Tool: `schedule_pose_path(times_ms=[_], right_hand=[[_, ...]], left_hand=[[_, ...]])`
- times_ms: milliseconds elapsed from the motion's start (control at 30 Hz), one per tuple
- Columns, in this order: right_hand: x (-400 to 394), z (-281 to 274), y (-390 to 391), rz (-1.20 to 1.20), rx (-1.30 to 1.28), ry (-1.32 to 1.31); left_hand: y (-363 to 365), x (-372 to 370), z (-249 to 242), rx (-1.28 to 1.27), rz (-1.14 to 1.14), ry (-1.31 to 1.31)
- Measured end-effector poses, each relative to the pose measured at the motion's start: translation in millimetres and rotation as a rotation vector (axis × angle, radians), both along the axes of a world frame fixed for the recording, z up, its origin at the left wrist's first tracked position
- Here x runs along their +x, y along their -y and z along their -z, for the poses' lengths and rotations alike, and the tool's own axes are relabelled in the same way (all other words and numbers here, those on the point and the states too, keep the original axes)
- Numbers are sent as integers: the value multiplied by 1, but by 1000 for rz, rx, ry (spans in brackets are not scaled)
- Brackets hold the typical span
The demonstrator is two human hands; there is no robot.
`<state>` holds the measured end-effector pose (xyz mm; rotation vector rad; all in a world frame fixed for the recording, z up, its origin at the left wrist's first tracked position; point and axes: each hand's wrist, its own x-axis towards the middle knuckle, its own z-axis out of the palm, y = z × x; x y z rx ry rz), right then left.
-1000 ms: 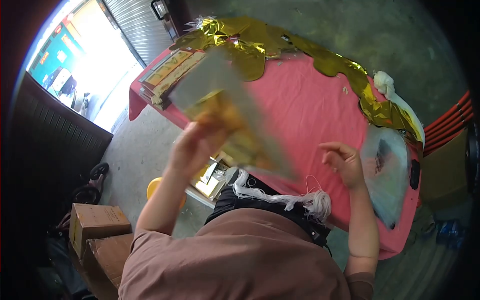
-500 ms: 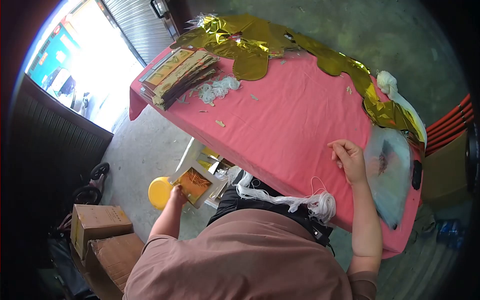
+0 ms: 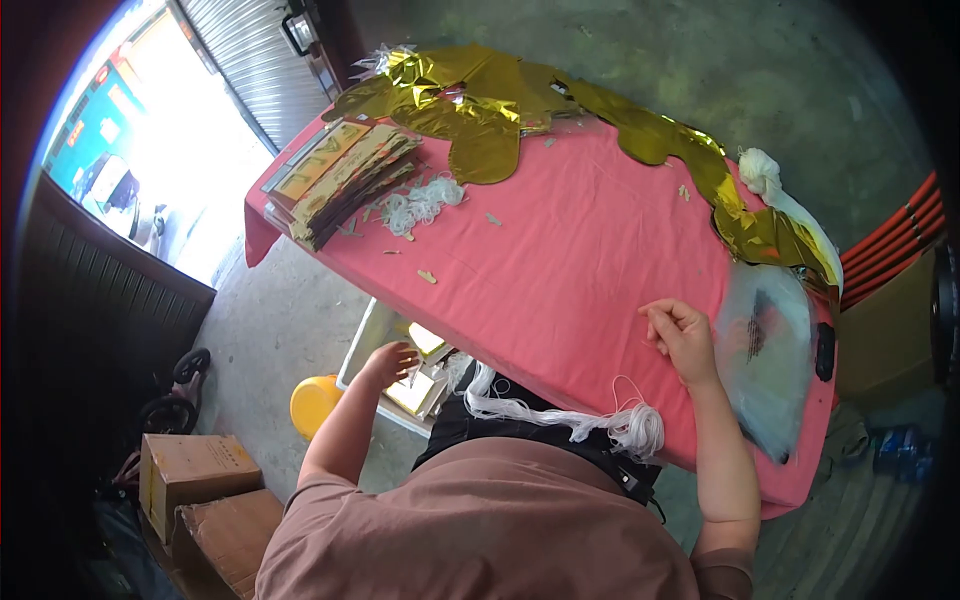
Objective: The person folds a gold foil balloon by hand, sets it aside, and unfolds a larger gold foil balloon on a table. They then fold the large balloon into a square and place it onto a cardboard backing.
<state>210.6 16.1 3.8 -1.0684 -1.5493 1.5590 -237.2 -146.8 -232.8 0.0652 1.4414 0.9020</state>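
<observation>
My left hand [image 3: 388, 367] is low on the left, its fingers apart, above a white bin [image 3: 362, 338] beside the table. Several flat packets [image 3: 408, 394] with pale and gold faces lie in the bin, close to my fingers. My right hand [image 3: 682, 342] is over the pink cloth [image 3: 560, 270], its fingers curled and thumb pressed in; anything between the fingertips is too small to make out. A hank of white string [image 3: 634, 430] lies at the table's near edge, below my right hand. Its strands [image 3: 520, 408] run left across my lap.
A stack of printed cards [image 3: 335, 180] and tangled white thread [image 3: 420, 204] lie at the table's far left. Gold foil sheets [image 3: 485, 150] follow the far edge. A clear plastic bag [image 3: 768, 350] lies right. A yellow stool [image 3: 314, 406] and cardboard boxes [image 3: 200, 462] stand on the floor.
My left hand has let go of the packet with the orange-gold picture and moved slightly up and right, over the bin. My right hand keeps its curled shape. The view has shifted slightly.
</observation>
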Motion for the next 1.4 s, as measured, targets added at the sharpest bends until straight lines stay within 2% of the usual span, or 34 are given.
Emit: schedule_pose_path(times_ms=[67,100,133,167,200,267,333,400,433,467,500,567,600,667,700,767,800,867,900,967,1000,1067,1100,1133,1200,1267,1333,1367,1400], right_hand=[[-5,1,3,32,128,103],[-8,2,4,35,123,104],[-12,2,5,37,273,163],[-16,3,6,37,422,222],[-19,0,8,36,416,224],[-29,-10,7,-112,558,430],[-42,-14,4,-161,489,508],[-55,-3,-4,-188,952,581],[-62,-4,-6,-215,842,572],[-67,-1,-8,-204,849,572],[-71,3,-10,-194,877,602],[-73,4,-15,-169,911,636],[-72,4,-14,-182,925,652],[-73,3,-18,-195,940,668],[-72,3,-20,-214,947,665],[-73,0,-26,-234,954,668],[-76,-1,-32,-261,926,668],[-85,-3,-48,-290,899,668],[-91,-4,-56,-312,872,643],[-106,-3,-73,-341,833,616],[-115,-3,-85,-317,866,606],[-134,-1,-107,-293,897,593],[-145,1,-118,-231,911,566],[-155,3,-128,-169,923,537],[-177,9,-145,-82,973,530],[-198,11,-154,4,1016,522],[-220,10,-161,-36,1043,506],[-230,12,-160,-34,1036,501],[-240,16,-161,-16,1072,548]], left_hand=[[-9,32,-72,77,297,-241],[-13,33,-98,181,534,-354],[-18,34,-125,284,771,-461],[-25,40,-168,344,842,-404],[-35,49,-215,407,910,-348],[-59,55,-280,529,1026,-305],[-91,68,-313,630,1035,-626],[-136,83,-308,846,955,-1013],[-161,87,-294,987,907,-1308],[-184,87,-277,1124,834,-1606],[-202,84,-264,1135,835,-1612],[-237,77,-245,952,888,-1783],[-252,72,-237,964,888,-1786],[-271,59,-228,1034,1129,-1928],[-270,62,-231,1038,1127,-1926],[-267,70,-235,821,1329,-2109],[-271,65,-230,823,1328,-2107],[-282,51,-220,1047,1044,-1961],[-284,50,-222,1047,1045,-1957],[-282,48,-229,1011,708,-1665],[-280,47,-237,1006,710,-1663],[-279,43,-251,748,578,-1108],[-285,34,-249,683,509,-958],[-290,28,-246,681,509,-960],[-298,18,-239,738,321,-676],[-296,18,-259,728,341,-704],[-298,24,-278,711,443,-1011],[-302,22,-282,705,450,-1014],[-309,19,-286,811,478,-1071]])
